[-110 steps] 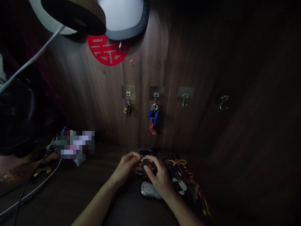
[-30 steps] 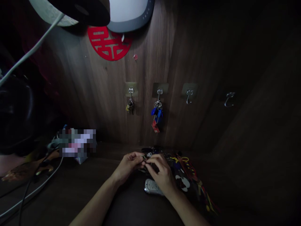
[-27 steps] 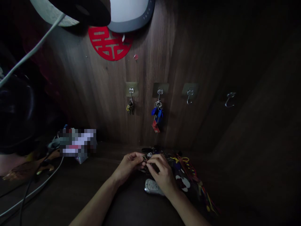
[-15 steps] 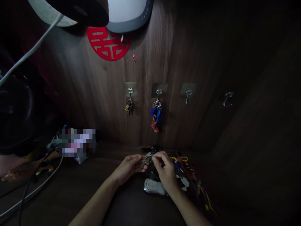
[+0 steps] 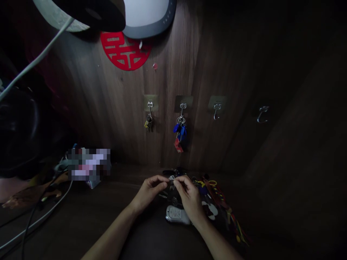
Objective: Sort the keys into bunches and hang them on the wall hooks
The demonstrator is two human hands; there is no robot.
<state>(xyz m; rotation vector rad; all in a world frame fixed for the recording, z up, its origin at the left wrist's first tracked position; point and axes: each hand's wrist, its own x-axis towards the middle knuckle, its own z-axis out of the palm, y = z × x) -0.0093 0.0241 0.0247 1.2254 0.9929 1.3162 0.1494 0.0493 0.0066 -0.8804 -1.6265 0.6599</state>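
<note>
My left hand (image 5: 150,191) and my right hand (image 5: 188,195) meet low in the middle of the head view. Between their fingertips is a small bunch of keys (image 5: 171,185), dim and partly hidden. Thumb and index finger of the right hand pinch it at the top. The left thumb and index finger close on it from the other side; the exact contact is too small to make out. Just below lies a silver-grey remote fob (image 5: 176,214), beside the right wrist. Dark key-like items lie behind the fingers.
On the wooden wall hang a small key bunch (image 5: 149,124) and keys with blue tags (image 5: 180,130). Two bare hooks (image 5: 216,112) (image 5: 262,115) are to their right. Colourful cords (image 5: 234,224) lie right of my hands, white cables (image 5: 54,211) left. Caps (image 5: 148,18) hang above.
The keys that lay across my left fingers now hang lower between both hands. My left hand has turned, its thumb and index finger coming together near the right fingertips.
</note>
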